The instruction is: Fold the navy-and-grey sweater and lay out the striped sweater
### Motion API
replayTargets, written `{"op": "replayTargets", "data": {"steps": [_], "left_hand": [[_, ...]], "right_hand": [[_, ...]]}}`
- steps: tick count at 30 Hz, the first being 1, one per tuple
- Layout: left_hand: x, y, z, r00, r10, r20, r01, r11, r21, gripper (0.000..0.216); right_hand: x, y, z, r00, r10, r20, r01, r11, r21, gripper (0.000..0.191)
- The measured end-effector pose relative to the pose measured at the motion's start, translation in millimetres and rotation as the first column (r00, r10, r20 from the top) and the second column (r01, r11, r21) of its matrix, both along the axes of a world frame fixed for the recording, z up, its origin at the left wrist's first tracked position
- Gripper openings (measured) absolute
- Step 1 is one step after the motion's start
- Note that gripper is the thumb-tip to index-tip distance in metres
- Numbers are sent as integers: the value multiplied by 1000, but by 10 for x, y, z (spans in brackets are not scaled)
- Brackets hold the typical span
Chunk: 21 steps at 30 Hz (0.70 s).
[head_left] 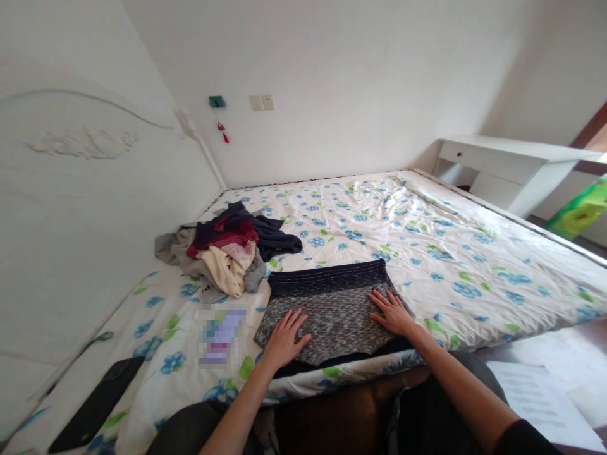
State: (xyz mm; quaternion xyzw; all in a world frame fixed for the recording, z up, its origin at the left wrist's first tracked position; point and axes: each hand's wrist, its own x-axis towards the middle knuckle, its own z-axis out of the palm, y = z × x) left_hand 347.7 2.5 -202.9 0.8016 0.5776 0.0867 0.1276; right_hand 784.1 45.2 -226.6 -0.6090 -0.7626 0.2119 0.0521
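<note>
A grey marled pair of shorts [332, 316] with a wide dark waistband lies flat near the bed's front edge, waistband away from me. My left hand [287, 338] rests palm down on its left part, fingers spread. On the right part lies my right hand [391, 313], also flat with fingers apart. Darker cloth shows along the near edge, below the grey fabric. Beyond and to the left is a heap of crumpled clothes [227, 246] in navy, red, cream and grey.
A flower-patterned sheet [322, 240] covers the bed. Left of the shorts lie a blurred-out rectangular item [222, 336] and a black phone [97, 404]. A white headboard [85, 208] rises at left; a white desk [497, 164] stands at far right. Printed paper [540, 398] lies at lower right.
</note>
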Motion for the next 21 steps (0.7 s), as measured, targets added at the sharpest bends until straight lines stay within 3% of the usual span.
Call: {"op": "replayTargets", "data": {"steps": [6,11,16,19,21], "left_hand": [[206,458,275,997,74,31,-78,986,147,37],[431,1094,376,998,61,7,-61,971,232,44],[378,1546,232,995,89,-40,-78,975,209,51],[205,1622,80,991,124,-50,-117,984,134,57],[80,1624,-12,992,123,-31,-119,987,106,61]], "right_hand": [[-298,270,104,994,-65,-85,84,967,242,59],[-720,695,178,994,-82,-74,98,967,237,62],[-1346,1126,244,999,44,0,-43,979,199,74],[-1604,1303,212,991,135,8,-134,972,195,73],[-1599,1371,135,993,118,-2,-116,976,183,74]]}}
